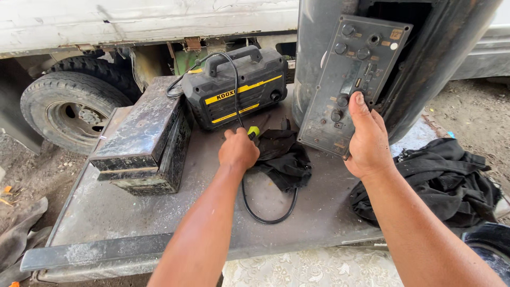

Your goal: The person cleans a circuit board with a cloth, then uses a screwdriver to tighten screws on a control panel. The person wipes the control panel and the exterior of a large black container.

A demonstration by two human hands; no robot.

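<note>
Head view: left hand (pixel 238 150) fisted, grip clamped on a screwdriver (pixel 253 131) with yellow-green handle, low over the grey metal worktop (pixel 133 212), just beside a black rag (pixel 281 159). Right hand (pixel 368 139) grips the dark control panel (pixel 353 79) edge, thumb on its face, panel tilted against a large speaker cabinet (pixel 425 64). Black-and-yellow machine (pixel 239 87) behind.

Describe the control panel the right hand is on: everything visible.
The control panel is a dark, flat, rectangular plate, worn and dusty, seemingly metal. It carries several round black knobs, a few sockets and small switches. It leans tilted against the opening of a large dark cylindrical housing, its lower edge near the metal table. The right hand grips its lower right edge, thumb pressed on the face near a knob. What lies behind it is hidden.
</note>
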